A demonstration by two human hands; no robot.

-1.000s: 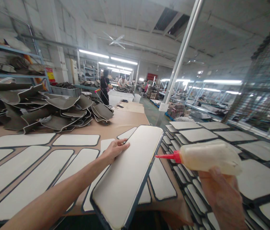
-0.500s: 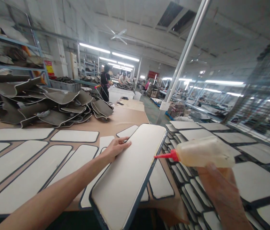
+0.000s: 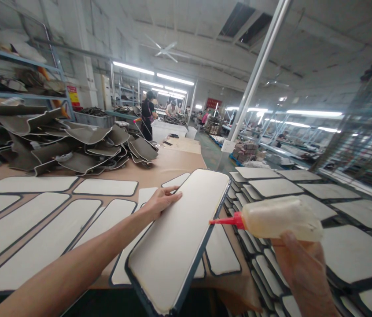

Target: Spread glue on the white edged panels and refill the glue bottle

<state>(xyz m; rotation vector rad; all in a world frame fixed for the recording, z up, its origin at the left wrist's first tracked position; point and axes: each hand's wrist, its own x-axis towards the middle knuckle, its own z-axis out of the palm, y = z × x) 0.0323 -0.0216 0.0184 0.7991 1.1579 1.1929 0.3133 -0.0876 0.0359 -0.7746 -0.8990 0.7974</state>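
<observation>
My left hand (image 3: 160,201) grips the left edge of a long white panel with a dark rim (image 3: 179,237), which is lifted above the table and tilted toward me. My right hand (image 3: 300,268) is closed around a pale squeeze bottle (image 3: 280,218) held sideways. Its red nozzle (image 3: 227,220) points left and touches the panel's right edge about midway along.
Several similar white panels (image 3: 37,237) lie flat on the brown table. More are stacked in rows at the right (image 3: 344,211). A heap of grey moulded pieces (image 3: 73,147) sits at the far left. A metal pole (image 3: 255,79) rises ahead. People (image 3: 146,116) work in the distance.
The bottle's nozzle has slid slightly left and toward me along the panel's right edge. My left hand keeps its hold on the panel.
</observation>
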